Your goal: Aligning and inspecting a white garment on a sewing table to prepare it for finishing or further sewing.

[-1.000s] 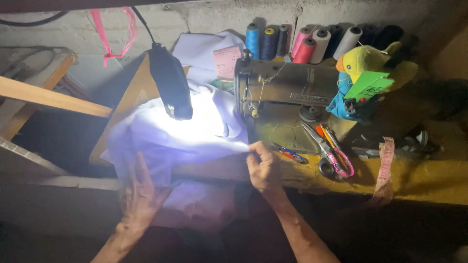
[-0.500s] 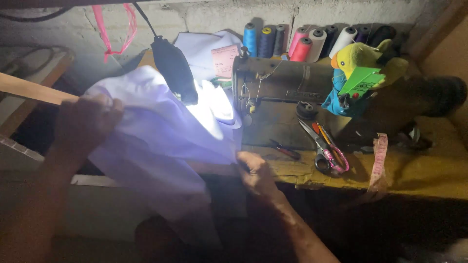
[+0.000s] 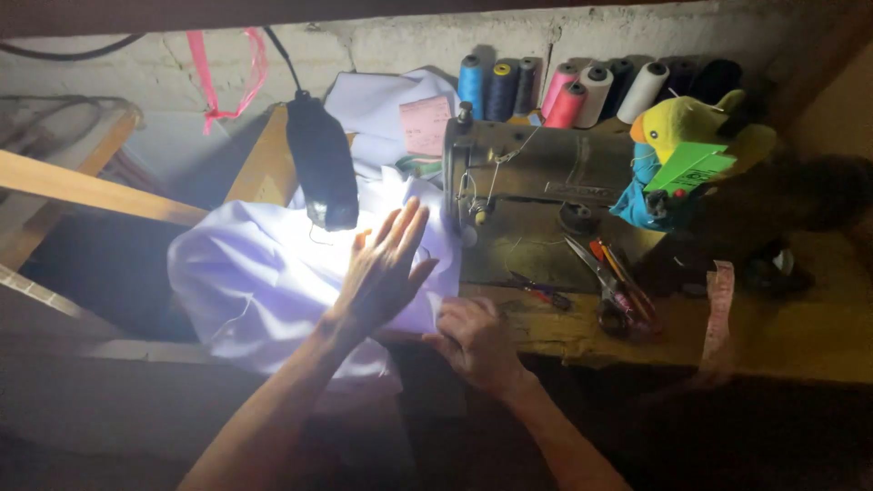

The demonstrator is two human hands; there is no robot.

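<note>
left hand (image 3: 386,268) open, flat on white cloth (image 3: 255,282) | right hand (image 3: 473,338) grip pinches cloth edge

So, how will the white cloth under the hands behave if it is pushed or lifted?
The cloth is probably floppy: it lies in soft folds and hangs over the table edge. It looks thin and light, since the lamp shines through it brightly. Pushed, it would likely bunch rather than slide whole; the left hand presses it flat, and the right hand is at its edge.
</note>
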